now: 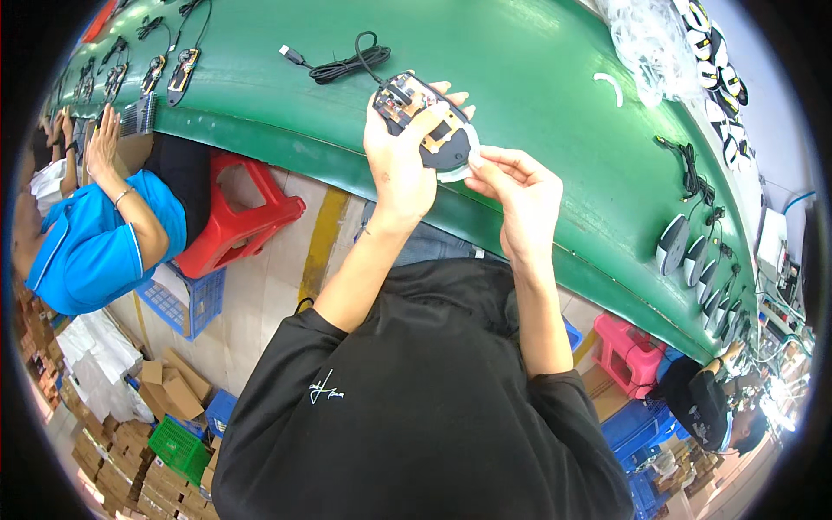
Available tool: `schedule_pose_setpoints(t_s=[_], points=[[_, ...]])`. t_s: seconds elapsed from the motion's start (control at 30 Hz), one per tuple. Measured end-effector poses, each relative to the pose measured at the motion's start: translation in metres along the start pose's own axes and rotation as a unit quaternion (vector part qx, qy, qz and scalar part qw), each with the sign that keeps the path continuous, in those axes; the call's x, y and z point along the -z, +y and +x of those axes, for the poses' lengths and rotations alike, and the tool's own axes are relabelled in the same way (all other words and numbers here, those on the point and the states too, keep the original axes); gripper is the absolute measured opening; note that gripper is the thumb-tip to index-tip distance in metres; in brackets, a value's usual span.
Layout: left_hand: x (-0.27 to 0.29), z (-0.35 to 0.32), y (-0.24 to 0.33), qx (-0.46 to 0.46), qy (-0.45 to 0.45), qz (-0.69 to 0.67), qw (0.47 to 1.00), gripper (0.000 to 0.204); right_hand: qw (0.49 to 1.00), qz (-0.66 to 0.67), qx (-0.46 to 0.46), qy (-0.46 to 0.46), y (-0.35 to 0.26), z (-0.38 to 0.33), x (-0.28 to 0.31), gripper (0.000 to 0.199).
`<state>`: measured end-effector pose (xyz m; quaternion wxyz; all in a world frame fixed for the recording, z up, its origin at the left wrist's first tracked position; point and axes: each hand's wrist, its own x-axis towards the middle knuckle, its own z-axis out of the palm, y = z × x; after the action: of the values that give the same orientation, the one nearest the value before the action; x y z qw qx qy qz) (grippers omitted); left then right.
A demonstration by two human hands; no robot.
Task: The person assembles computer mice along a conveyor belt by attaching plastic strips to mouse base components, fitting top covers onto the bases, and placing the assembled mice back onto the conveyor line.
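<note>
My left hand [401,165] is wrapped round an opened computer mouse [444,149], its circuit board bare and its dark base showing. The mouse's black cable [351,66] lies coiled on the green bench beyond, ending in a USB plug [292,55]. With thumb and fingertips, my right hand [518,184] pinches a pale curved strip [462,172] at the rounded near end of the mouse. Part of that strip is hidden behind my fingers. A similar white curved strip [611,87] lies on the bench to the right.
Open mice [183,76] with cables line the bench's far left; closed mice [672,244] stand at the right. Clear plastic bags [646,48] and white-and-black shells [712,61] sit at the far edge. A person in blue [108,234] works to my left, near a red stool [238,212].
</note>
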<state>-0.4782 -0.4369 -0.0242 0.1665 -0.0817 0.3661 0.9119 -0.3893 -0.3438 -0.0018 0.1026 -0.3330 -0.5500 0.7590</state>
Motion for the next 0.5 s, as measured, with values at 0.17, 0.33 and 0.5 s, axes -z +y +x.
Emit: schedule_pose_setpoints(t_s=[0.17, 0.33, 0.5], points=[[-0.005, -0.006, -0.006, -0.046, 0.023, 0.002, 0.999, 0.044, 1.000, -0.004, 0.013, 0.014, 0.007, 0.004, -0.007, 0.019], [-0.003, -0.005, -0.002, -0.060, -0.030, 0.082, 0.994, 0.050, 0.998, 0.039, -0.052, -0.026, 0.011, 0.013, -0.002, 0.020], [0.028, -0.022, -0.009, 0.019, -0.047, 0.062, 0.997, 0.060, 0.998, 0.060, -0.021, -0.003, 0.012, 0.015, -0.003, 0.020]])
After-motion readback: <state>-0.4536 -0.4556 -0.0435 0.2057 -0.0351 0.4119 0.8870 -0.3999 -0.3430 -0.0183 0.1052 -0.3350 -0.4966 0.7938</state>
